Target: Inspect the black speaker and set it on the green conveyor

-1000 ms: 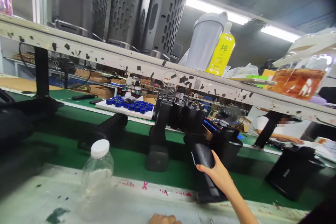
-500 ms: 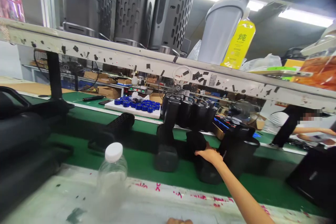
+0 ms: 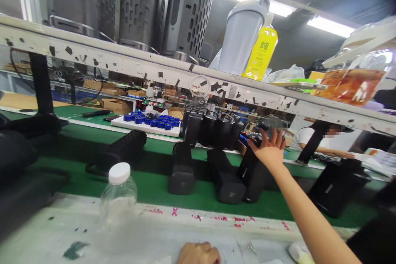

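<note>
My right hand [image 3: 270, 150] reaches out over the green surface with its fingers spread, holding nothing. It is at the top of a black speaker [image 3: 252, 179] that stands upright; whether the palm touches it I cannot tell. Just left of that one, another black speaker [image 3: 229, 183] lies on its side with its end towards me. A further black speaker [image 3: 181, 173] lies farther left in the same way. Low in the view my left hand [image 3: 199, 253] rests at the white ledge [image 3: 154, 231], its fingers curled. What it holds, if anything, is hidden.
A clear bottle with a white cap [image 3: 119, 198] stands on the ledge. Beyond are several upright black speakers [image 3: 208, 128] and a white tray [image 3: 148, 130] of blue caps. An overhead shelf [image 3: 130, 61] carries speakers, a grey tumbler [image 3: 243, 35] and a yellow bottle [image 3: 261, 53]. A co-worker [image 3: 309, 140] sits at right.
My right hand has let go of the lying speaker and moved up and right to the upright one, opening its fingers. My left hand shows more. The view has shifted right.
</note>
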`<state>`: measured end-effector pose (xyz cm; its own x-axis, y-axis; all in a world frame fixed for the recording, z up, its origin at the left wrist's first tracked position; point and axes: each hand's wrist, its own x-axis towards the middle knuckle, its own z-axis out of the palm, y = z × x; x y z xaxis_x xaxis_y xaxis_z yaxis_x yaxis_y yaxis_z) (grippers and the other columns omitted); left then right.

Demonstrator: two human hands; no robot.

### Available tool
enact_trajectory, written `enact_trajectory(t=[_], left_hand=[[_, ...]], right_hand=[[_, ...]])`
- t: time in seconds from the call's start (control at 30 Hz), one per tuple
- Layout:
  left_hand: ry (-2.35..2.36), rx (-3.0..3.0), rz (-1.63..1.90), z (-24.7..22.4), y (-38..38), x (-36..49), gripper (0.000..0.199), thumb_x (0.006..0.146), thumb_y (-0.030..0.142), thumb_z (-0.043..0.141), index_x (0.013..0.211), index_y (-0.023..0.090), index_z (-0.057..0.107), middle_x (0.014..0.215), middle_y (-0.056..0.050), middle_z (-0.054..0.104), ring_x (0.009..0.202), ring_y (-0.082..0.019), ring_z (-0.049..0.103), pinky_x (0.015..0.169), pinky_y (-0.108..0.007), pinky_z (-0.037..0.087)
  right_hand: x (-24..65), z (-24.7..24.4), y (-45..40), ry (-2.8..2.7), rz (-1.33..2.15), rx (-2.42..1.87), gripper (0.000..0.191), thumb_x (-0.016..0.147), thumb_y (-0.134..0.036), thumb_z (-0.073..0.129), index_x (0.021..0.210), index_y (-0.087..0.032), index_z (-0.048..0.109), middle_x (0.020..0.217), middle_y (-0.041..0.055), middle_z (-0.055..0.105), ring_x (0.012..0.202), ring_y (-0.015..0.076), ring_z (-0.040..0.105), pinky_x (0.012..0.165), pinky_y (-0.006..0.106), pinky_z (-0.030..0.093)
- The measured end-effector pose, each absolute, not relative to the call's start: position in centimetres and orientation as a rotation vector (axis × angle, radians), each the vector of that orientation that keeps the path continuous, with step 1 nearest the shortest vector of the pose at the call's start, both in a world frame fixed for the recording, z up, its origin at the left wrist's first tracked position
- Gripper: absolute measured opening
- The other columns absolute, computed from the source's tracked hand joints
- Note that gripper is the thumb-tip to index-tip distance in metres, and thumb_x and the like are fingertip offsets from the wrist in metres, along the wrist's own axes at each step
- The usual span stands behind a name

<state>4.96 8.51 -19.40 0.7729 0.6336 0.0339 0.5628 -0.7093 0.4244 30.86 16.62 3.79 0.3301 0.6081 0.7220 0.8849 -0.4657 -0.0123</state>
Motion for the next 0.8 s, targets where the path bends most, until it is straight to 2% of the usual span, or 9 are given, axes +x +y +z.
enact_trajectory(t=[0.1,0.17,0.23,0.3,0.37,0.47,0.57,0.63,0.8], left_hand=[[0.935,2.532,0.221,-17.7,8.0,4.4,0.019,0.084,0.029,0.073,0.103,0.025,0.075,0.101,-0.009,0.076,0.089,-0.029,0.074,0.073,-0.031,0.056],[0.946,2.516,0.198,-16.9,7.7,4.1,0.018,0.084,0.023,0.071,0.102,0.025,0.075,0.101,-0.007,0.076,0.088,-0.028,0.074,0.076,-0.029,0.056],[0.945,2.505,0.185,-16.4,7.5,3.9,0.021,0.084,0.019,0.068,0.103,0.025,0.074,0.102,-0.006,0.076,0.087,-0.026,0.074,0.080,-0.030,0.057],[0.942,2.503,0.185,-16.1,7.3,3.6,0.024,0.084,0.016,0.064,0.105,0.025,0.072,0.104,-0.005,0.075,0.088,-0.026,0.073,0.083,-0.032,0.057],[0.939,2.508,0.195,-15.9,7.1,3.5,0.026,0.083,0.016,0.062,0.107,0.023,0.070,0.105,-0.006,0.075,0.091,-0.027,0.073,0.087,-0.036,0.057],[0.932,2.521,0.195,-15.8,6.9,3.4,0.028,0.083,0.015,0.060,0.109,0.022,0.069,0.105,-0.007,0.074,0.095,-0.029,0.072,0.089,-0.040,0.057],[0.933,2.531,0.192,-15.6,6.7,3.4,0.029,0.083,0.014,0.059,0.109,0.022,0.068,0.105,-0.007,0.074,0.097,-0.029,0.071,0.089,-0.040,0.057],[0.942,2.533,0.199,-15.6,6.8,3.5,0.029,0.084,0.014,0.058,0.110,0.023,0.068,0.106,-0.006,0.074,0.097,-0.028,0.071,0.090,-0.040,0.057],[0.940,2.519,0.188,-16.8,7.3,3.7,0.030,0.080,0.014,0.062,0.107,0.024,0.069,0.101,-0.006,0.075,0.088,-0.028,0.072,0.086,-0.040,0.057]], right_hand=[[33.9,4.8,16.4,-1.527,-0.835,-2.231,0.035,0.098,-0.040,0.064,0.121,-0.013,0.060,0.133,0.0123,0.052,0.137,0.0300,0.035,0.111,0.049,0.036],[34.0,5.6,15.5,-1.640,-0.835,-2.240,0.031,0.099,-0.039,0.064,0.115,-0.012,0.062,0.117,0.0094,0.062,0.121,0.0245,0.052,0.102,0.041,0.046],[32.8,6.3,13.8,-1.712,-0.870,-2.258,0.035,0.096,-0.047,0.065,0.105,-0.013,0.066,0.101,0.0078,0.066,0.100,0.0228,0.062,0.087,0.038,0.051],[30.9,6.4,11.5,-1.767,-0.932,-2.250,0.039,0.089,-0.055,0.069,0.089,-0.016,0.071,0.083,0.0059,0.066,0.083,0.0233,0.063,0.071,0.033,0.048],[28.9,5.5,8.8,-1.797,-1.021,-2.182,0.040,0.082,-0.060,0.071,0.072,-0.021,0.071,0.069,0.0044,0.063,0.071,0.0237,0.062,0.059,0.029,0.038],[27.1,2.5,5.3,-1.700,-1.189,-2.020,0.048,0.084,-0.061,0.065,0.055,-0.023,0.061,0.057,0.0014,0.058,0.060,0.0216,0.058,0.053,0.028,0.026],[27.4,-0.3,3.3,-1.385,-1.360,-1.910,0.057,0.092,-0.060,0.048,0.052,-0.020,0.052,0.052,0.0036,0.053,0.055,0.0220,0.053,0.051,0.027,0.020],[28.5,-1.2,2.7,-1.230,-1.411,-1.853,0.058,0.095,-0.059,0.044,0.052,-0.019,0.050,0.052,0.0038,0.050,0.053,0.0213,0.051,0.048,0.026,0.019],[31.8,-0.5,1.3,-0.983,-1.379,-1.712,0.050,0.092,-0.054,0.050,0.063,-0.014,0.061,0.052,0.0035,0.051,0.052,0.0203,0.052,0.044,0.026,0.024]])
